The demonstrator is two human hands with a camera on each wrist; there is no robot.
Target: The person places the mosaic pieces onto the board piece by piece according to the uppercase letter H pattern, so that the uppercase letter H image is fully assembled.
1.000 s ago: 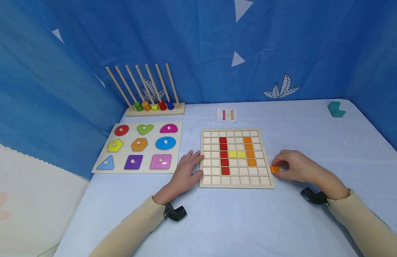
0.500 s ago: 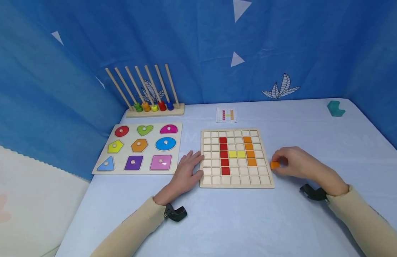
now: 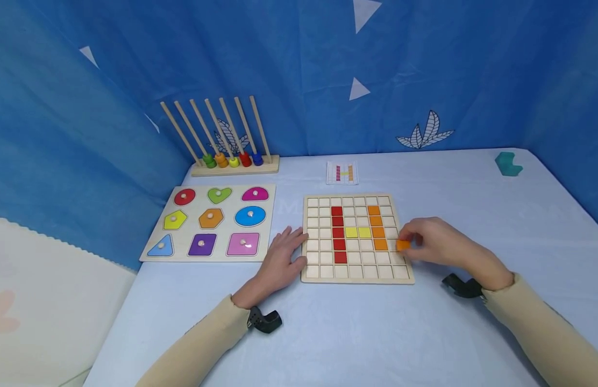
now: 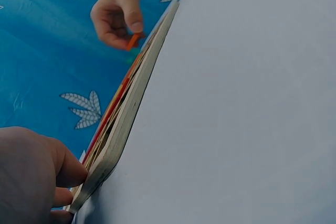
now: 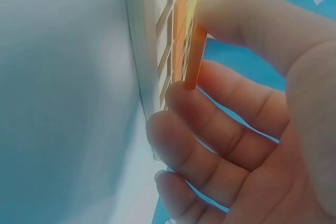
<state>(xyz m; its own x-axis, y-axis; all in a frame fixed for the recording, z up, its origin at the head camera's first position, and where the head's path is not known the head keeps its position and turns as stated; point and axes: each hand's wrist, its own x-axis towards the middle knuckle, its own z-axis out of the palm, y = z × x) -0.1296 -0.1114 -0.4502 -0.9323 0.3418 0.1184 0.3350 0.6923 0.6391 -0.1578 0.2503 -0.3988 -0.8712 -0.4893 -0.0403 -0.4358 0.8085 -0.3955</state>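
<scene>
A wooden grid board lies in the middle of the table. In it sit a column of red tiles, two yellow tiles and a column of orange tiles. My right hand pinches a loose orange tile between thumb and fingers, over the board's right edge. The right wrist view shows this orange tile held on edge under the thumb. My left hand rests at the board's left edge, its fingers spread and touching the rim.
Behind the board lies a small pattern card. To the left are a knobbed shape puzzle and a peg stand with coloured beads. A teal piece lies at the back right. A blue curtain hangs behind.
My right hand has moved left and slightly away from me, carrying the orange tile from beside the board to over its right edge. My left hand has stayed in place.
</scene>
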